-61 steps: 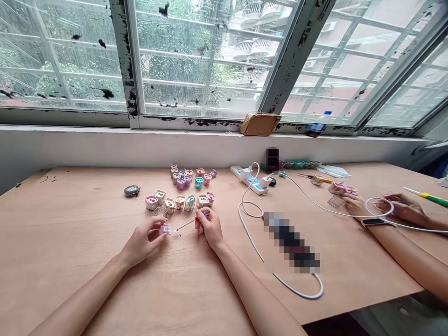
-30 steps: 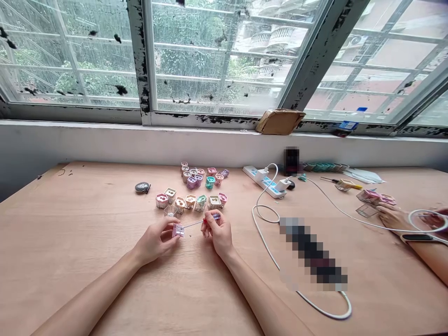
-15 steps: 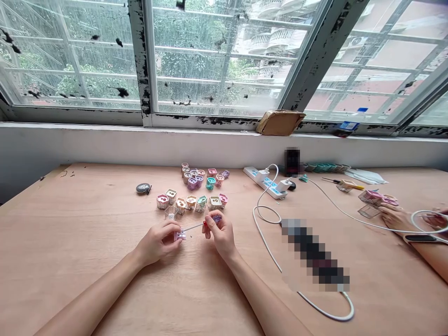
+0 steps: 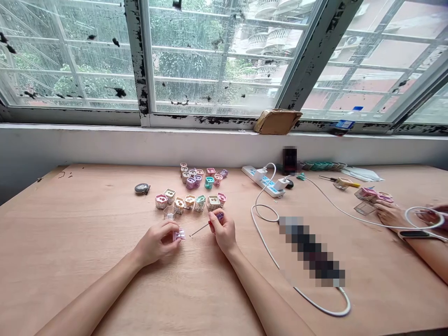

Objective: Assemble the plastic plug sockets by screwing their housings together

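We log a small pink-and-clear cube (image 4: 178, 234) pinched in the fingers of the left hand (image 4: 156, 238), close to the middle of the desk (image 4: 87, 284); we cannot tell whether it also rests on the wood. The right hand (image 4: 223, 232) is closed narrowly on a red-handled pick (image 4: 210, 225) and a small purple piece (image 4: 219, 216). The pick's thin metal shaft points left towards the cube, its tip well short of touching it.

Just beyond the hands stands a clear hexagonal cup (image 4: 170, 213), its walls see-through, beside a row of small cage-like containers. Among them are a pink one (image 4: 161, 201), a teal one (image 4: 200, 203) and a cream one (image 4: 213, 203), each with a coloured top pierced by holes. Their contents are too small to tell. Farther back lies a tighter cluster of similar containers (image 4: 196, 176).

To the right are a white power strip (image 4: 262, 181) and a looped white cable (image 4: 261, 217). At the far right, a co-worker's hands (image 4: 387, 213) work near pink containers (image 4: 373, 194) and another clear cup (image 4: 364, 208). A dark wristband (image 4: 413, 234) circles the nearer wrist.
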Action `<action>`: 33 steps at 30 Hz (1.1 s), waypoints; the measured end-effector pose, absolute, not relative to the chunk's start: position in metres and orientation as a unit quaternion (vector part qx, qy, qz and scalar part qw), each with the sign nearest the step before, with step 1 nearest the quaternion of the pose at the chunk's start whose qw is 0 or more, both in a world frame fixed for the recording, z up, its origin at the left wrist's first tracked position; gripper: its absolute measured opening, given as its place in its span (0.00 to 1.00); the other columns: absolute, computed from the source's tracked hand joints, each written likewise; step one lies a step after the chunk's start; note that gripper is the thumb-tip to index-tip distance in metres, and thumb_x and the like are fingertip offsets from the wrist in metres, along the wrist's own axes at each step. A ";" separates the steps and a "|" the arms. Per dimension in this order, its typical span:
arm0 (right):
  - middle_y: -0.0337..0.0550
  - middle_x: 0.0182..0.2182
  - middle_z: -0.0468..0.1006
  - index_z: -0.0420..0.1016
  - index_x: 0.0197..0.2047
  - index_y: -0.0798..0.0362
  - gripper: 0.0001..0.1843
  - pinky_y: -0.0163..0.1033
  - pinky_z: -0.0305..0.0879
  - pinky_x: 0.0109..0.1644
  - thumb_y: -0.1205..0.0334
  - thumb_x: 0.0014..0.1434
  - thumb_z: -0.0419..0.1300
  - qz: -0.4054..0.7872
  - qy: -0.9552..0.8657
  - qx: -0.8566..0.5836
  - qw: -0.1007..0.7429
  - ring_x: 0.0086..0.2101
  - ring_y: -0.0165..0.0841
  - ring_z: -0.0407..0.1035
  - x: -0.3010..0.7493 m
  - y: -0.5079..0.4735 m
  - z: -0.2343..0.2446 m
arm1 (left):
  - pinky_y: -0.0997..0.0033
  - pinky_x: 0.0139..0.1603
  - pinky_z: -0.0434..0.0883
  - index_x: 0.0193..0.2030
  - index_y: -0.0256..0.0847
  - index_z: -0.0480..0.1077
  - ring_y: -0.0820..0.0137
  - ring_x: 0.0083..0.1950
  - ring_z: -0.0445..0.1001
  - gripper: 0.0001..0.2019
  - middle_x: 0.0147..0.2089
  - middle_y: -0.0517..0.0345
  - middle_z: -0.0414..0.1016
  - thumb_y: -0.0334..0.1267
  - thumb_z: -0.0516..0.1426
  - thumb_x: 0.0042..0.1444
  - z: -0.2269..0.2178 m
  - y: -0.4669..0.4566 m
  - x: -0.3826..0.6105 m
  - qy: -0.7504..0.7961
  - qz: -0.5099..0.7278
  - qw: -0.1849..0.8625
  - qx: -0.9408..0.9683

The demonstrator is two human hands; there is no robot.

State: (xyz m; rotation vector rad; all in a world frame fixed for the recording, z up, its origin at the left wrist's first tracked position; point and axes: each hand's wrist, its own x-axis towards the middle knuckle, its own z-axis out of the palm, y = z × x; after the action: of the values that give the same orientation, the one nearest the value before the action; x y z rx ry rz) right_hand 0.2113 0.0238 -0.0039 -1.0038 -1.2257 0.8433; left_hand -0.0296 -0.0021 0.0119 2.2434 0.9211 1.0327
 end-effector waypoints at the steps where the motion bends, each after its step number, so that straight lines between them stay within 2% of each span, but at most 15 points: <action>1: 0.32 0.15 0.61 0.64 0.27 0.51 0.21 0.33 0.47 0.20 0.44 0.60 0.63 0.365 -0.537 -0.440 0.621 0.16 0.26 0.54 0.211 0.024 -0.005 | 0.68 0.45 0.77 0.45 0.40 0.73 0.67 0.44 0.77 0.06 0.45 0.51 0.76 0.37 0.57 0.63 0.012 -0.002 -0.030 0.338 0.380 0.250 0.824; 13: 0.32 0.14 0.63 0.65 0.27 0.51 0.22 0.32 0.48 0.19 0.43 0.59 0.64 0.380 -0.539 -0.434 0.614 0.16 0.26 0.55 0.207 0.022 -0.005 | 0.69 0.45 0.76 0.44 0.40 0.72 0.68 0.43 0.76 0.05 0.46 0.51 0.76 0.36 0.57 0.63 0.012 -0.002 -0.030 0.338 0.378 0.251 0.824; 18: 0.31 0.12 0.62 0.64 0.27 0.51 0.26 0.30 0.46 0.14 0.40 0.55 0.68 0.434 -0.473 -0.411 0.648 0.12 0.24 0.52 0.208 0.025 -0.002 | 0.69 0.47 0.75 0.45 0.41 0.71 0.68 0.45 0.76 0.05 0.46 0.53 0.76 0.34 0.57 0.63 0.011 -0.002 -0.030 0.339 0.375 0.254 0.825; 26: 0.33 0.12 0.69 0.60 0.27 0.51 0.32 0.29 0.53 0.10 0.37 0.45 0.74 0.510 -0.394 -0.389 0.658 0.09 0.25 0.57 0.206 0.025 -0.001 | 0.69 0.46 0.73 0.46 0.41 0.70 0.68 0.45 0.76 0.08 0.47 0.52 0.76 0.30 0.58 0.60 0.012 -0.005 -0.027 0.312 0.367 0.251 0.840; 33: 0.35 0.12 0.71 0.61 0.26 0.52 0.31 0.28 0.54 0.10 0.38 0.48 0.74 0.516 -0.416 -0.378 0.646 0.09 0.25 0.58 0.201 0.021 0.000 | 0.70 0.44 0.73 0.45 0.40 0.70 0.69 0.43 0.76 0.08 0.48 0.51 0.76 0.28 0.59 0.59 0.009 -0.007 -0.024 0.292 0.353 0.232 0.858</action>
State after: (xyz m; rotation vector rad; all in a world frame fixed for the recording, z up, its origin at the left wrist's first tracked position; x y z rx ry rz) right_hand 0.2009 0.0214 -0.0004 -0.8599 -0.9470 1.1749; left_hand -0.0244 -0.0073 0.0092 2.3583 0.8017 0.9709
